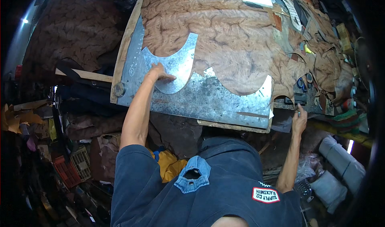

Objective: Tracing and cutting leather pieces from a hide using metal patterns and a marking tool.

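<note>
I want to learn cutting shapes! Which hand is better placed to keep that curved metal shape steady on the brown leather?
Probably the left hand: it lies flat on the curved grey metal template, pressing it against the brown wrinkled leather sheet. The right hand is off at the right edge of the metal-topped workboard, away from the template.

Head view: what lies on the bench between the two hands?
Between the left hand on the curved metal template and the right hand lies the bare metal-covered board, with the brown leather's scalloped edge above.

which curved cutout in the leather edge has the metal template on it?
The leftmost one, under the left hand: the crescent-shaped grey metal template sits there. The right cutout in the brown leather sheet shows only bare metal tabletop.
</note>
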Tool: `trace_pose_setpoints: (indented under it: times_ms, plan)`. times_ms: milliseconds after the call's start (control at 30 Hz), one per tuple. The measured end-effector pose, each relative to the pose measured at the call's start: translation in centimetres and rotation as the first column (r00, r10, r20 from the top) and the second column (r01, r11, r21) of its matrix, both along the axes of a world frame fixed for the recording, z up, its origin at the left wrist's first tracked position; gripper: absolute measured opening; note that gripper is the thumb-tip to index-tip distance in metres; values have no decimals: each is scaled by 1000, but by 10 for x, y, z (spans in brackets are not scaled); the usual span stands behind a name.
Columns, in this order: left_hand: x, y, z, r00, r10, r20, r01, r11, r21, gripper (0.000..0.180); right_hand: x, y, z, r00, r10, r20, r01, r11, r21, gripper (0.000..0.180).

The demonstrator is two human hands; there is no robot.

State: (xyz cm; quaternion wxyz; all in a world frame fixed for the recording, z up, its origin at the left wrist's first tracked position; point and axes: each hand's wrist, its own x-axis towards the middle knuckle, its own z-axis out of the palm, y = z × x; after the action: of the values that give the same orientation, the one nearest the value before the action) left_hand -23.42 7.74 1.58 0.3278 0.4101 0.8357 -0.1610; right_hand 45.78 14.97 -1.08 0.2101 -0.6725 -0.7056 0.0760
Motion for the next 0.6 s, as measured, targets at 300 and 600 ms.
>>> trace_pose_setpoints:
  times_ms: [300, 600]
  plan:
    - [0, -1, -2, 1000, -4, 18, 4, 1000, -20, 154, -19, -7, 12, 999, 47, -5, -48, 998, -34, 39]
    - [3, 2, 0, 1000, -16, 8, 17, 999, -31, 153, -12, -4, 14, 999, 24, 24, -23, 999, -25, 38]
